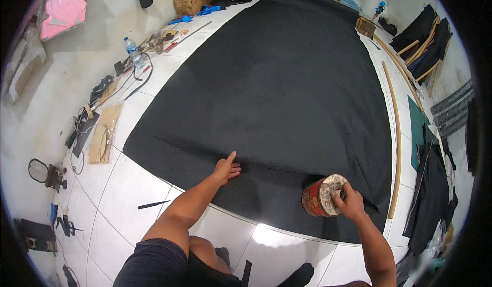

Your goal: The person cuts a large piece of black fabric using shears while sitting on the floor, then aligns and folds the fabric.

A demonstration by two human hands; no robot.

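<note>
A large sheet of black fabric (287, 97) is spread over the white tiled floor, with a raised crease running across its near part. My left hand (227, 169) lies on the fabric near that crease, fingers apart and holding nothing. At the near right, my right hand (349, 201) grips a round red can (311, 200) by its top. The can's top is pale and stained; it sits tilted on or just over the fabric, and I cannot tell which. The fingers at the can's top are partly hidden.
A long wooden strip (395, 143) lies along the fabric's right edge. A brown block (365, 27) stands at the far right corner. Brown paper pieces (104, 133), a water bottle (131, 46) and scissors (66, 225) lie to the left. Black garments (428, 195) are heaped at right.
</note>
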